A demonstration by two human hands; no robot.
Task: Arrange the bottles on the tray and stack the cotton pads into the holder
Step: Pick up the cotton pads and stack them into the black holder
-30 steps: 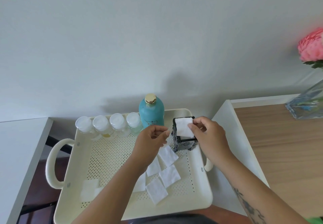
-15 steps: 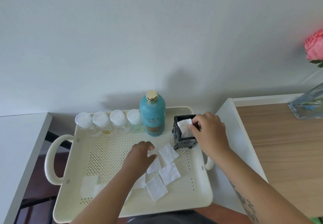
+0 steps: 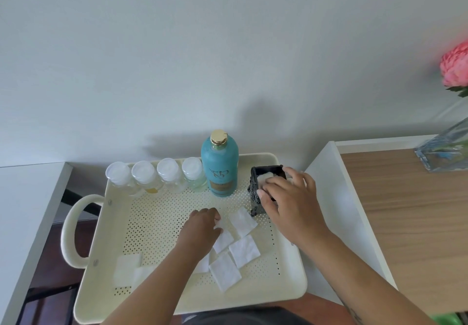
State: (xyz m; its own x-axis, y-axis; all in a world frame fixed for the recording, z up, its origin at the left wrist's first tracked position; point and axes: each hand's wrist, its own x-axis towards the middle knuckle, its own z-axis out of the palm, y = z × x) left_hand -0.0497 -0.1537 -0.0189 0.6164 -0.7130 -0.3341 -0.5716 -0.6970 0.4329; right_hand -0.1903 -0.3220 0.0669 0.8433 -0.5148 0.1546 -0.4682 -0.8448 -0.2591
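Observation:
A cream perforated tray [image 3: 152,223] carries everything. Along its back edge stand several small clear bottles with white caps [image 3: 167,174] and a tall teal bottle with a gold cap [image 3: 219,167]. At the back right is the black ornate holder [image 3: 255,199]. My right hand [image 3: 291,203] covers its top, fingers pressing a white cotton pad [image 3: 263,178] into it. My left hand [image 3: 202,228] is down on the tray floor, fingertips pinching a loose pad [image 3: 219,223]. Several more square pads [image 3: 244,250] lie in front of it, and others [image 3: 128,266] lie at the front left.
A wooden tabletop [image 3: 405,210] with a white raised edge adjoins the tray on the right, holding a glass vase [image 3: 445,147] with a pink flower [image 3: 454,66]. A white surface [image 3: 25,198] lies to the left. The wall is close behind the tray.
My right hand has pushed the pad down into the holder. My left hand has dropped from the holder to the loose pads on the tray.

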